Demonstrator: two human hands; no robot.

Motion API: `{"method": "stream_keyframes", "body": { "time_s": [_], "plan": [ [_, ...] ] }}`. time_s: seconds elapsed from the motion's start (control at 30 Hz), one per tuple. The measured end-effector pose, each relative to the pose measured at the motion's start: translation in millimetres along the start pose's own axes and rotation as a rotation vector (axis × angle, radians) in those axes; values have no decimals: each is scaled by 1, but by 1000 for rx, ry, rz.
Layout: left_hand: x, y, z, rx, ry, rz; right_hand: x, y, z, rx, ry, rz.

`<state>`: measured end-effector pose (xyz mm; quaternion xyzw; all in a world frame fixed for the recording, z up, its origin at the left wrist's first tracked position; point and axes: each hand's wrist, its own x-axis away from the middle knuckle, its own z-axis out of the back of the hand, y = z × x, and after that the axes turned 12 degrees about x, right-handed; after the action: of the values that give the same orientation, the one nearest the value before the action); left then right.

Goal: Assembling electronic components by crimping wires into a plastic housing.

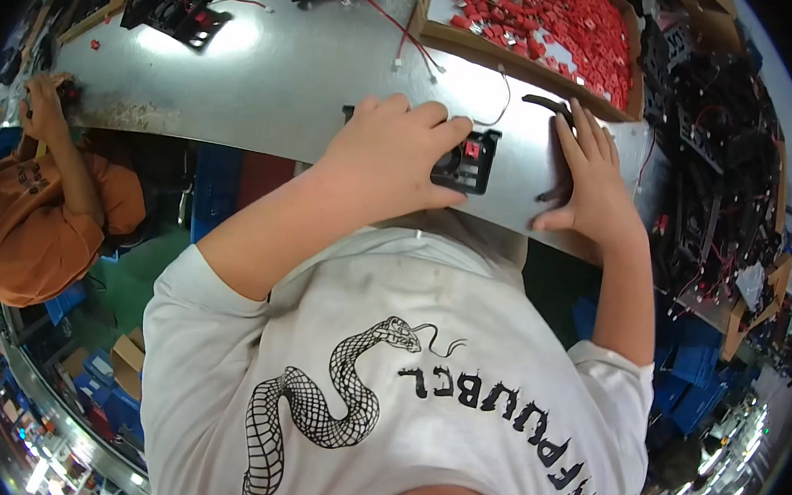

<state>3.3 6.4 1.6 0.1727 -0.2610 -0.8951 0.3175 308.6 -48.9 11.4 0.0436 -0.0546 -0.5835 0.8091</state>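
Note:
My left hand [389, 154] lies over a black plastic frame [482, 166] at the table's near edge, its fingers bent across the far side and the thumb on the near side. A small red piece [472, 148] sits inside the frame, and a thin wire [507, 93] runs out on the far side. The palm hides the frame's left part. Farther right, my right hand [597, 175] rests with fingers stretched and thumb apart, beside a tool with a curved black handle [542, 103]. The hand covers part of this tool, so its exact kind cannot be told.
A cardboard tray [522, 62] full of red parts stands at the back right. More black assemblies with wires [177, 12] lie at the far left. Black parts are heaped at right [708, 179]. Another person in an orange shirt [35, 219] works at left.

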Motion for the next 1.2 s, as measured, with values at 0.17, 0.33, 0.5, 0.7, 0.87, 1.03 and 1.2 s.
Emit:
{"method": "stream_keyframes", "body": {
  "time_s": [0.17,0.33,0.5,0.7,0.87,1.03,1.2],
  "plan": [
    [-3,1,-1,-39,-19,30,4,-13,-22,-189,146,-270],
    [-5,8,-2,-27,-14,21,-11,-20,22,-1579,748,-134],
    [-11,11,-3,-50,-24,22,-51,-47,30,-1890,459,499],
    [-14,15,3,17,-87,61,-52,-84,37,-1669,391,12],
    [-11,10,-1,11,-69,40,-61,-55,50,-1822,472,638],
    [-11,11,2,35,-102,72,-52,-78,31,-1840,357,123],
    [-4,12,-2,34,-65,42,-58,-77,32,-1732,324,88]
  ]
}}
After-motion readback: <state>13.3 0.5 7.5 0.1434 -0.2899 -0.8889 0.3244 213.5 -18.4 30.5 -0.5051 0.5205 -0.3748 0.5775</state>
